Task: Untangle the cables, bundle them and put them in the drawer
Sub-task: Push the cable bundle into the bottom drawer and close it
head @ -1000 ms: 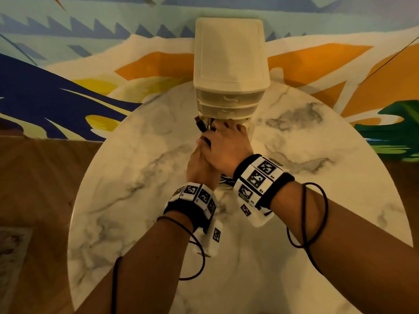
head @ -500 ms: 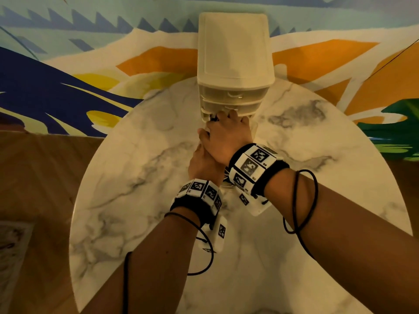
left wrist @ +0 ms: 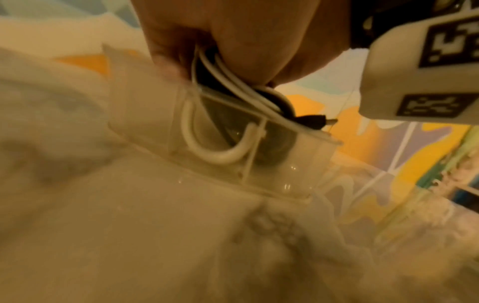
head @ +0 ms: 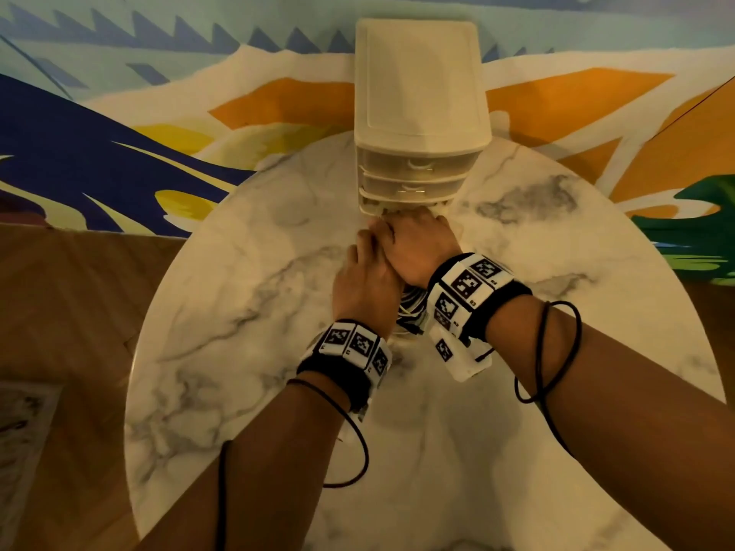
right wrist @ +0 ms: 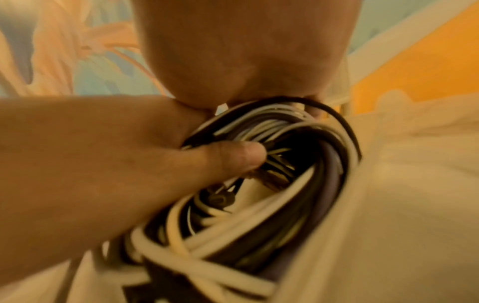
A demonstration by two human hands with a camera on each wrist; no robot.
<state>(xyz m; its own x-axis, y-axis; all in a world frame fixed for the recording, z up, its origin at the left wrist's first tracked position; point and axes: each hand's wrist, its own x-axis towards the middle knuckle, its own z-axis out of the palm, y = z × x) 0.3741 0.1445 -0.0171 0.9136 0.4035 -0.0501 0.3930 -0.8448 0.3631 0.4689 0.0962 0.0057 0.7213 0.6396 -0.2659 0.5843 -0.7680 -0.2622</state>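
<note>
Marble table [head: 222, 351]: bears all items. Drawer unit [head: 417, 113]: far edge of table; upper drawers closed, blocking nothing. Bottom drawer [left wrist: 298, 164]: open. Both hands have advanced toward unit. Right hand [head: 417, 244] and left hand [head: 364, 288]: clamped on cable bundle [right wrist: 272, 205], now entering bottom drawer; stowing nearly done. Black plug [left wrist: 311, 121]: overhangs drawer rim, may snag.

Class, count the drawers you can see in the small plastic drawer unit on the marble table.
3. The top drawer and middle drawer are shut, stacked; the bottom drawer sits pulled out beneath the right hand and left hand. Hands may hide more.
</note>
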